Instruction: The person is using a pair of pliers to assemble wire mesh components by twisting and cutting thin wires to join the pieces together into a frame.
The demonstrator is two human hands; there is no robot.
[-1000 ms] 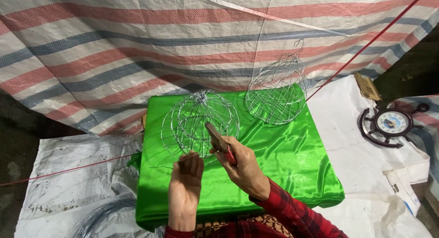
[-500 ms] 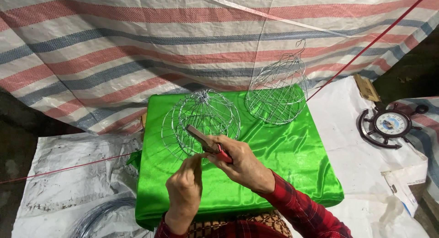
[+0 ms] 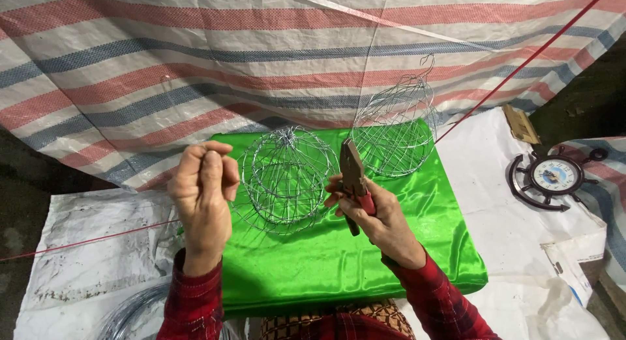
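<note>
Left hand: fingers curling together, pinching at the edge of a round wire cage; whether gripping wire, not clear. Right hand: fingers clamping red-handled pliers, tips pointing up, just beside the cage. Cage sitting on green cloth. Second, pear-shaped wire cage standing behind. Wheel-shaped clock lying well apart, right. Striped tarp hanging behind.

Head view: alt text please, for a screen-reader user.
Right hand holds red-handled pliers upright while the left hand is raised with fingers pinched, over a round wire frame on a green cloth; a second wire frame stands behind.
</note>
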